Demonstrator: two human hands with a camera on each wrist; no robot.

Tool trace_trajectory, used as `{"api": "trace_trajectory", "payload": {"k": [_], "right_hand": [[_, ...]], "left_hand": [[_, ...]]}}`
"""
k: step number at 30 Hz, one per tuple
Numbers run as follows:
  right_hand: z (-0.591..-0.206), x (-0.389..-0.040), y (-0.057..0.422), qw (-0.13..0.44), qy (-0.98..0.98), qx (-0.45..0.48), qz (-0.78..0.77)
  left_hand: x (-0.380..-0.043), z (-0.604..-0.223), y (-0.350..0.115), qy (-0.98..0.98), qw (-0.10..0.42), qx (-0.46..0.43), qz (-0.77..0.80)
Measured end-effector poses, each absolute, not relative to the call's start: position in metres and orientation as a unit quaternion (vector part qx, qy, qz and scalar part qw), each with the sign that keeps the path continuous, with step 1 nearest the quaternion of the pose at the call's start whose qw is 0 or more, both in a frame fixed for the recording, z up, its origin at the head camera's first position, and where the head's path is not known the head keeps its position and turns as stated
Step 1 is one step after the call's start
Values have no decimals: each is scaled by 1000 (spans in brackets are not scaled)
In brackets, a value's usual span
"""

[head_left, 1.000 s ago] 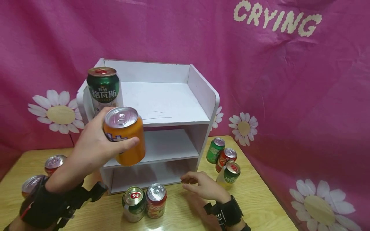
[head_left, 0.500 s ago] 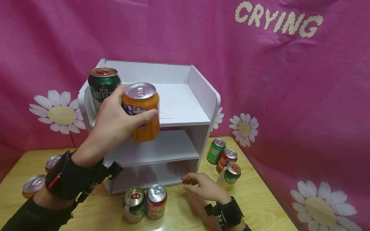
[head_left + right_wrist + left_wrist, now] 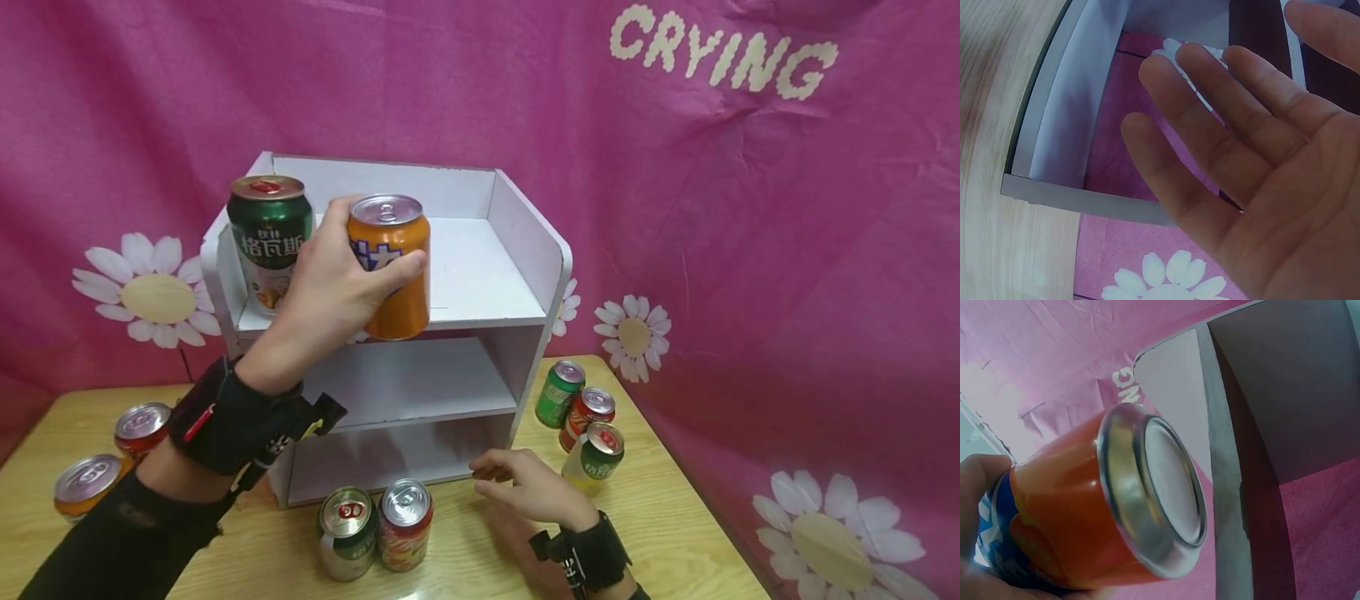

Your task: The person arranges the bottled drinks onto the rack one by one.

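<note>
My left hand (image 3: 330,279) grips an orange soda can (image 3: 408,292) round its side, holding it upright at the front edge of the white shelf's (image 3: 487,258) top board. In the left wrist view the can's bare metal bottom (image 3: 1172,481) faces the camera, close to a shelf edge. Left of that hand, a green and white can (image 3: 270,225) stands on the top board's left end. My right hand (image 3: 536,487) is by the shelf's lower right front, fingers loosely bent; the right wrist view shows its palm (image 3: 1297,206) with nothing in it.
A green-and-white can (image 3: 348,533) and a red can (image 3: 406,525) stand before the shelf. On the right are a green can (image 3: 558,396), a red one (image 3: 585,417) and a green-topped one (image 3: 596,454). Two more cans (image 3: 88,483) stand left on the wooden table (image 3: 675,533).
My left hand has carried the orange can up and to the right, from in front of the shelf's left part to the top board's edge. The right hand has stayed in place.
</note>
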State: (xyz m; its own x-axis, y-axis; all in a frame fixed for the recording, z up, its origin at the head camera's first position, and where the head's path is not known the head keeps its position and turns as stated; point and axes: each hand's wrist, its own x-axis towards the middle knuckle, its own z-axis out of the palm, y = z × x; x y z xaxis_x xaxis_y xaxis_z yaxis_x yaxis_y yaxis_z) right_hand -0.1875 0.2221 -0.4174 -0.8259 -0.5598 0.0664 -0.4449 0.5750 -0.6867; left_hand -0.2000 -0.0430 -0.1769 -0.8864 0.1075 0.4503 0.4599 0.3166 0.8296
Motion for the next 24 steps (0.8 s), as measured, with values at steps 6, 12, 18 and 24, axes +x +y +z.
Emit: {"api": "trace_trajectory", "payload": {"k": [6,12,18,24], "right_hand": [[-418,-188,221,75,885,-286,-360],[-418,-189,221,78,882,-289,-364],[-419,-189,227,69,888,-289,-351],[-423,-189,236,62,896,-290,-329]], "left_hand": [[-210,-177,-39,-794,153,-171,-563],[-219,-180,-40,-791,141,-164,-572],[-225,-181,-40,-796,127,-160,-570],[-230,-182,-40,-796,113,-171,-570]]}}
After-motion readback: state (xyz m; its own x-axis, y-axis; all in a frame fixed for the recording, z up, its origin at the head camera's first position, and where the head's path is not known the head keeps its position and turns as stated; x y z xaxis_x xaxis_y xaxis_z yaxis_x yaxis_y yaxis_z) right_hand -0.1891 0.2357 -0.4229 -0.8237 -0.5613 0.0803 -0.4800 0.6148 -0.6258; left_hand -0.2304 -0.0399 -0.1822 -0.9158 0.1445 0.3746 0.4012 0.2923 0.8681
